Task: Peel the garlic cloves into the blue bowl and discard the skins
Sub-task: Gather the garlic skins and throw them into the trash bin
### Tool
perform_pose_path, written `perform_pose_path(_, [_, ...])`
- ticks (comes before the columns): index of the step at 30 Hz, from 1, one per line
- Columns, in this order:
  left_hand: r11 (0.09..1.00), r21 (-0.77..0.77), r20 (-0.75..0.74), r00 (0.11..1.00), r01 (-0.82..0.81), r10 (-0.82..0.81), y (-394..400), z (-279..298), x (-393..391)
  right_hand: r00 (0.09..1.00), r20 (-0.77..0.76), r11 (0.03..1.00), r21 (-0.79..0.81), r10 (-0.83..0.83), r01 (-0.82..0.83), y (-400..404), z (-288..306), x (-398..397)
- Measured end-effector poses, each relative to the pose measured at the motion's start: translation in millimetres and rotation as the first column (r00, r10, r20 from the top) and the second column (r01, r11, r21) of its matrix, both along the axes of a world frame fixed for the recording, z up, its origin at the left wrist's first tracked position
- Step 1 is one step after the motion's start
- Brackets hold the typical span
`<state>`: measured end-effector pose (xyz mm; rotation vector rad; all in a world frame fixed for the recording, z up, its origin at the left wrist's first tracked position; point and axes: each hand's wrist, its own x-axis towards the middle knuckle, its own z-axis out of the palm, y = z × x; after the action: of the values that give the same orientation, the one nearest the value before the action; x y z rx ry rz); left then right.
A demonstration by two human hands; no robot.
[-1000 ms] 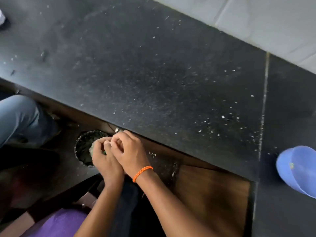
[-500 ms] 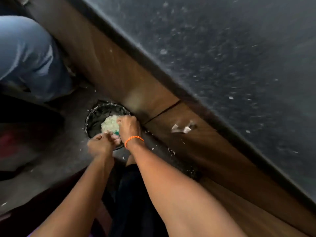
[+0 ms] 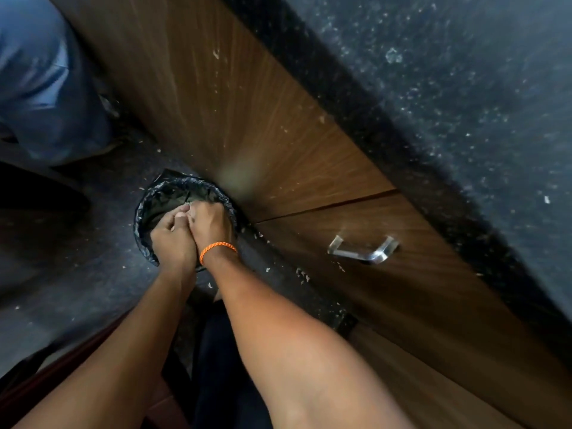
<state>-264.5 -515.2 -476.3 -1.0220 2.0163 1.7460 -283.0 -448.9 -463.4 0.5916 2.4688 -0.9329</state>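
Note:
A round bin [image 3: 145,205] lined with a black bag stands on the floor against the cabinet. Both my hands are over its mouth, pressed side by side. My left hand [image 3: 173,239] and my right hand [image 3: 210,224], which has an orange band at the wrist, have their fingers curled downward into the bin. Whatever lies under the fingers is hidden, and no clump of garlic skins shows. The blue bowl and the cloves are out of view.
The wooden cabinet front [image 3: 247,119] with a metal handle [image 3: 362,252] runs beside the bin, under the black speckled counter [image 3: 464,88]. Bits of skin [image 3: 301,274] litter the dark floor. A person's leg in blue jeans [image 3: 46,88] stands at upper left.
My view dropped from the counter to the floor bin. My hands went down into the bin's mouth, and the white clump of skins seen half a second ago no longer shows.

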Motion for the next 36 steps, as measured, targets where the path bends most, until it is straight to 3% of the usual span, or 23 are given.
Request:
perform_pose_path(2, [0.999, -0.028, 0.053, 0.998, -0.018, 0.019, 0.9, -2.8, -0.3, 0.999, -0.027, 0.998, -0.057, -0.042, 0.04, 1.0, 2.6, 4.6])
perform_pose_path(4, [0.988, -0.149, 0.107, 0.993, -0.026, 0.042, 0.3, -2.5, -3.0, 0.991, -0.081, 0.991, -0.094, -0.103, 0.095, 5.7, 6.7, 10.4])
perform_pose_path(6, [0.958, -0.285, 0.158, 0.987, 0.018, 0.028, 1.2, 7.4, -5.6, 0.983, -0.138, 0.992, -0.034, -0.123, 0.119, 13.4, 7.9, 15.5])
perform_pose_path(9, [0.915, -0.396, 0.125, 0.992, 0.078, -0.031, 4.7, 23.3, -0.2, 0.965, -0.204, 0.986, -0.037, -0.167, 0.163, 21.4, 14.8, 24.2])
perform_pose_path(12, [0.946, -0.244, 0.005, 0.976, 0.213, -0.219, 14.8, 37.1, 11.9, 0.931, -0.236, 0.946, -0.233, -0.279, 0.225, 22.6, 31.1, 36.9])
perform_pose_path(16, [0.981, -0.033, -0.121, 0.974, 0.19, -0.192, 24.9, 88.3, 35.9, 0.914, -0.252, 0.925, -0.292, -0.318, 0.242, 43.0, 85.3, 71.3])
perform_pose_path(19, [0.988, 0.036, -0.126, 0.981, 0.151, -0.145, 42.6, 146.1, 69.2, 0.906, -0.293, 0.945, -0.213, -0.304, 0.248, 56.2, 138.1, 111.0])
perform_pose_path(24, [0.958, 0.064, -0.253, 0.934, 0.278, -0.254, 80.1, 242.3, 131.8, 0.857, -0.422, 0.951, -0.056, -0.297, 0.303, 88.0, 234.6, 184.2])
perform_pose_path(30, [0.865, 0.114, -0.408, 0.817, 0.488, -0.407, 127.1, 351.0, 209.0, 0.699, -0.644, 0.903, 0.029, -0.312, 0.429, 139.2, 343.6, 268.1])
perform_pose_path(36, [0.684, 0.047, -0.537, 0.596, 0.728, -0.597, 188.4, 433.6, 253.2, 0.531, -0.754, 0.797, 0.017, -0.386, 0.604, 197.7, 418.3, 337.6])
